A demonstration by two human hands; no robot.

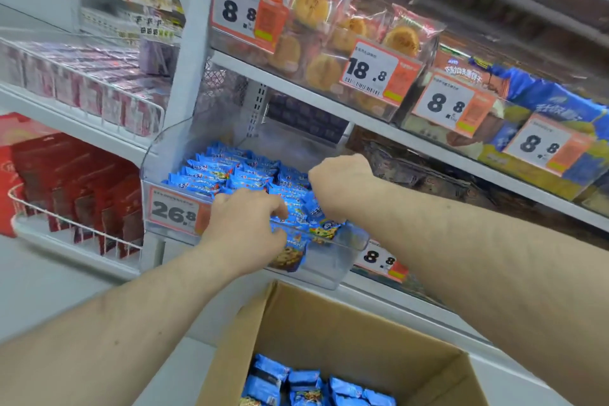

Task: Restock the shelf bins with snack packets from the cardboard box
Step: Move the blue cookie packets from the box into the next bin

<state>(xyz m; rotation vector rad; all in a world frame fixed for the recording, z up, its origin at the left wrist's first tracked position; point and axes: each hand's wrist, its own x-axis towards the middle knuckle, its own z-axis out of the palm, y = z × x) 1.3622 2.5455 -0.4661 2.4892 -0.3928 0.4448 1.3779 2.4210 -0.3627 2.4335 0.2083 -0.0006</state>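
A clear plastic shelf bin [342,257] with a 26.8 price tag holds several blue snack packets [230,175]. My left hand [247,224] reaches over the bin's front edge, its fingers curled on blue packets at the front. My right hand [339,181] is inside the bin further right, fingers bent downward onto packets [316,211]; its fingertips are hidden. An open cardboard box [329,323] sits below, with more blue packets [306,382] at its bottom.
Above the bin a shelf carries bins of round cakes [313,6] and blue-and-orange biscuit packs [543,99] with price tags. Wire baskets with pink boxes [82,82] and red boxes [75,181] stand at the left. A dark bin [428,171] lies to the right.
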